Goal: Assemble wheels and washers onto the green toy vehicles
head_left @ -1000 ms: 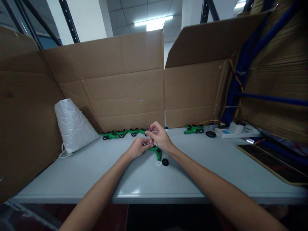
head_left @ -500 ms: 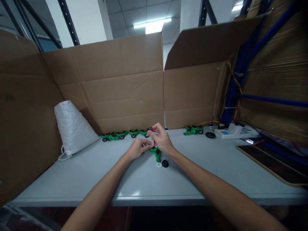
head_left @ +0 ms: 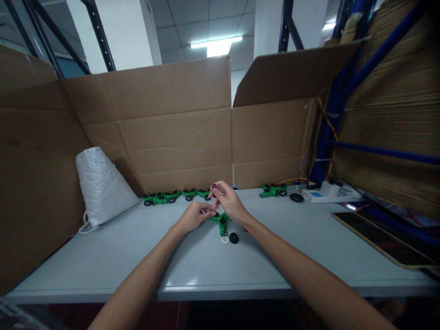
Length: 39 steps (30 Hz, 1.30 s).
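Observation:
My right hand (head_left: pixel 228 201) is closed in a pinch around a small dark purple item (head_left: pixel 214 186), held just above the table. Beside it on the left, my left hand (head_left: pixel 195 216) has its fingertips pressed together at the upper end of a green toy part (head_left: pixel 222 223); whether it grips the part or something tiny is too small to tell. The green part lies on the table below both hands. At its near end are a white ring (head_left: pixel 225 239) and a black wheel (head_left: pixel 233 238).
Several green toy vehicles (head_left: pixel 160 198) line the table's back left, and another (head_left: pixel 273 190) sits back right near a black ring (head_left: pixel 296 197). A power strip (head_left: pixel 323 196) and dark panel (head_left: pixel 381 238) lie right. A silver bag (head_left: pixel 103 188) stands left. Cardboard walls (head_left: pixel 178 133) enclose the table.
The camera view has shifted slightly. Both hands stay close together over the green part, and the right hand still pinches the small purple item. More of the green part now shows.

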Each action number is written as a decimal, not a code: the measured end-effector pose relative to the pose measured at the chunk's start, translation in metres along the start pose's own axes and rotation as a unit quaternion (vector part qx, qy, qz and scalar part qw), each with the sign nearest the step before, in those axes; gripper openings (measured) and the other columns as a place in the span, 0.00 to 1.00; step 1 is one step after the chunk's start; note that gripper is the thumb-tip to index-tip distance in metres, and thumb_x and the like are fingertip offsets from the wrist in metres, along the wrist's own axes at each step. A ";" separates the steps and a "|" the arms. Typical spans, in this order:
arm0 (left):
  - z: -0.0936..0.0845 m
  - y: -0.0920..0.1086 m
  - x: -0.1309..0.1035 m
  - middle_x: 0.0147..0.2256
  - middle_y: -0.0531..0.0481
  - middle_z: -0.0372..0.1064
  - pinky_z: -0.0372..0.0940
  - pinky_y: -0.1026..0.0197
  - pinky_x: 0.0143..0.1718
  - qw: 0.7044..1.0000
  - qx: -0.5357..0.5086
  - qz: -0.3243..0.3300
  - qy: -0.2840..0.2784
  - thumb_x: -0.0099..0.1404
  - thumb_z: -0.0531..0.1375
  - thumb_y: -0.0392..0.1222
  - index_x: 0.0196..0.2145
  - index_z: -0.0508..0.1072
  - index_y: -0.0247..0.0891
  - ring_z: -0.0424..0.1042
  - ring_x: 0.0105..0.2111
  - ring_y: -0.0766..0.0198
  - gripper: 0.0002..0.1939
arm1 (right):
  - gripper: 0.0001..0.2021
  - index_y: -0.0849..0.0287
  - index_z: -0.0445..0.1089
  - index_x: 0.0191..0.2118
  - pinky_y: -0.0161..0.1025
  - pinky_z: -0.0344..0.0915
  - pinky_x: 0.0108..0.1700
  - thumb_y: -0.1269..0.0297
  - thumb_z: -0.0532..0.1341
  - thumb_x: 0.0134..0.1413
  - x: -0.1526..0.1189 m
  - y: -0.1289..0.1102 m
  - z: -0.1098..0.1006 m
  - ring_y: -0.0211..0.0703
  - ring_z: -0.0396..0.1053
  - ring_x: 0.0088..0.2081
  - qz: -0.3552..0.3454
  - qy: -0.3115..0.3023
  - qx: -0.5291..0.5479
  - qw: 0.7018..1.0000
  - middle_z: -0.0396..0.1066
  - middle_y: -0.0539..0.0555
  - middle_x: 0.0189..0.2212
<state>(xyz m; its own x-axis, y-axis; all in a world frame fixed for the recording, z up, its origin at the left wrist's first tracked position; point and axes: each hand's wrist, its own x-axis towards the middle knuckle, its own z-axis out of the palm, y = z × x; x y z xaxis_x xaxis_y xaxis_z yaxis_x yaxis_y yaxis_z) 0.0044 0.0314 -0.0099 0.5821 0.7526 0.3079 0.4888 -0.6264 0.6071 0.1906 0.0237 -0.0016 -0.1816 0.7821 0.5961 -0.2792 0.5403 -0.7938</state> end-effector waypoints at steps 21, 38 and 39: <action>0.001 0.002 0.000 0.27 0.52 0.72 0.58 0.66 0.32 1.000 0.019 0.013 -0.008 0.67 0.64 0.53 0.34 0.80 0.34 0.66 0.27 0.66 0.17 | 0.16 0.54 0.63 0.47 0.29 0.63 0.18 0.46 0.57 0.67 -0.001 0.000 0.002 0.32 0.68 0.19 0.017 -0.053 -0.024 0.998 0.71 0.48 0.34; 0.005 -0.004 0.000 0.27 0.51 0.70 0.58 0.67 0.31 1.000 0.010 0.014 -0.018 0.67 0.63 0.55 0.31 0.77 0.33 0.65 0.28 0.66 0.20 | 0.19 0.54 0.56 0.39 0.28 0.63 0.16 0.47 0.64 0.61 -0.001 0.008 0.011 0.33 0.71 0.18 0.026 -0.016 -0.023 0.999 0.76 0.47 0.34; 0.005 -0.003 0.000 0.27 0.51 0.69 0.58 0.67 0.30 1.000 0.007 0.014 -0.020 0.66 0.64 0.55 0.31 0.77 0.33 0.65 0.28 0.66 0.20 | 0.19 0.54 0.56 0.39 0.28 0.64 0.17 0.47 0.64 0.61 0.000 0.008 0.011 0.34 0.71 0.18 0.026 -0.011 -0.022 0.999 0.76 0.47 0.34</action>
<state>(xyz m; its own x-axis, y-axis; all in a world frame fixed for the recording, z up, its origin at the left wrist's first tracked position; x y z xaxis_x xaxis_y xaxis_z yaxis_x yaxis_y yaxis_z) 0.0063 0.0327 -0.0155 0.6210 0.7263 0.2947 0.4810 -0.6500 0.5883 0.1779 0.0243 -0.0071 -0.2166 0.8026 0.5558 -0.2274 0.5122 -0.8282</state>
